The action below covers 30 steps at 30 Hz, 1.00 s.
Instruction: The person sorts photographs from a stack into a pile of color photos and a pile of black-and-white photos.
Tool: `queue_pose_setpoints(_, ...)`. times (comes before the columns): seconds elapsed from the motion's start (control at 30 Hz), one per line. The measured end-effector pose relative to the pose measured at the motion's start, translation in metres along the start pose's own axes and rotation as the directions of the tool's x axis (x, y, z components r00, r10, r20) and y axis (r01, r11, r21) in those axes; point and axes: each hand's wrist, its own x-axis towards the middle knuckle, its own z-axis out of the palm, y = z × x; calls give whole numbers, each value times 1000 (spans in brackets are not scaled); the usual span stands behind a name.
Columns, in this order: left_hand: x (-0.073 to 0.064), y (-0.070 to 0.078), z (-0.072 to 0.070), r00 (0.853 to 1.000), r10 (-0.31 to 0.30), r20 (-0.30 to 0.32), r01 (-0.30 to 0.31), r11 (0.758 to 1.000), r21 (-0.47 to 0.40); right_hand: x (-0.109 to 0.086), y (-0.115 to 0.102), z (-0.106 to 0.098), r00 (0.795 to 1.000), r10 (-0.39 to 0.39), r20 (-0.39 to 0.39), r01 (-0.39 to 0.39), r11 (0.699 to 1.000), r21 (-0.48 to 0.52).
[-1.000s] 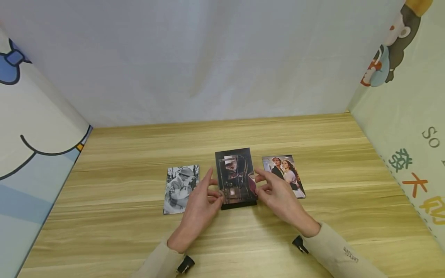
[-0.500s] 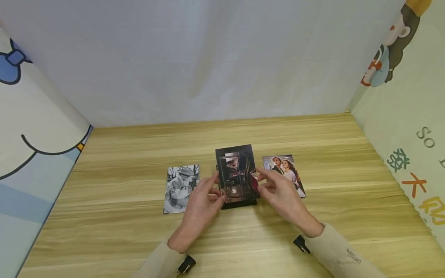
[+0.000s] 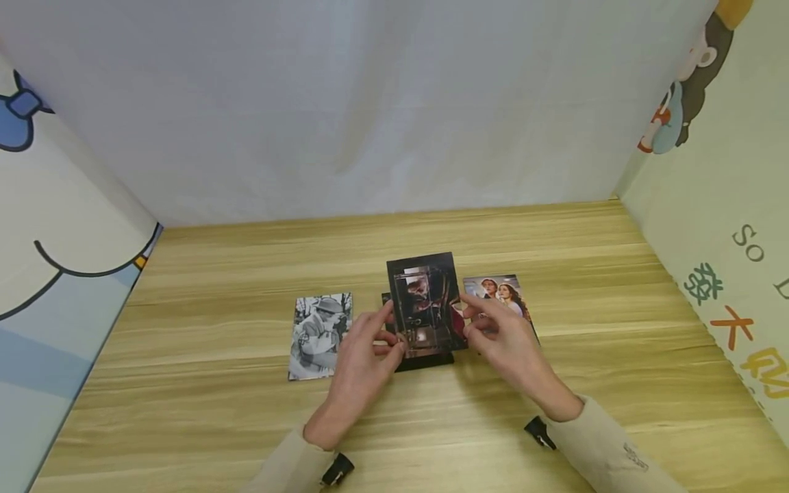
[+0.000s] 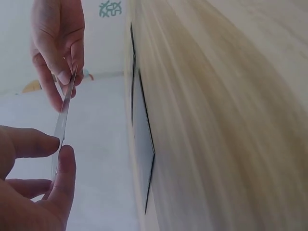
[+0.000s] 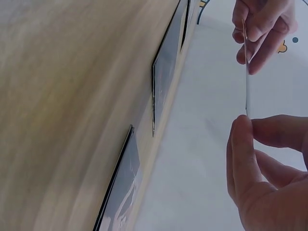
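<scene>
A dark photo card [image 3: 427,301] is held up level with the middle of the table, its left edge pinched by my left hand [image 3: 364,359] and its right edge by my right hand [image 3: 508,346]. Both wrist views show the card [image 4: 61,122] nearly edge-on, thin and apart from the tabletop, thumb and fingers on either side. Beneath it lies another black-edged card or stack [image 3: 425,363], mostly covered. To the left rests a black-and-white photo card [image 3: 317,335] of a couple. A colour photo card [image 3: 508,294] of a couple lies to the right, partly behind my right hand.
All of this is on a pale wood-grain table [image 3: 216,287]. A white cloth wall [image 3: 394,137] rises at its back edge, with printed panels on both sides. Black clip-like pieces [image 3: 539,433] hang by the sleeves.
Both hands have lifted the dark card off the one beneath and moved it slightly to the right and away from me. More of the lower card's left edge shows. The side cards have stayed put.
</scene>
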Motion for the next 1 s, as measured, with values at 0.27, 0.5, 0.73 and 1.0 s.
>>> queue_pose_setpoints(0.27, 3, 3, 6, 999, 33, -36, -32, 999, 15, -1, -1, -7, 999, 28, -22, -27, 999, 29)
queue_pose_setpoints(0.5, 6, 8, 12, 998, 44, -53, -45, 999, -15, -1, -1, -14, 998, 34, -44, -32, 999, 41)
queue_pose_setpoints(0.73, 10, 12, 18, 998, 31, -55, -33, 999, -39, -2, 1, -20, 998, 44, -46, -44, 999, 12)
queue_pose_setpoints(1.0, 13, 17, 23, 998, 30, -46, -32, 999, -40, -4, 2, -25, 996, 80, -47, -79, 997, 5)
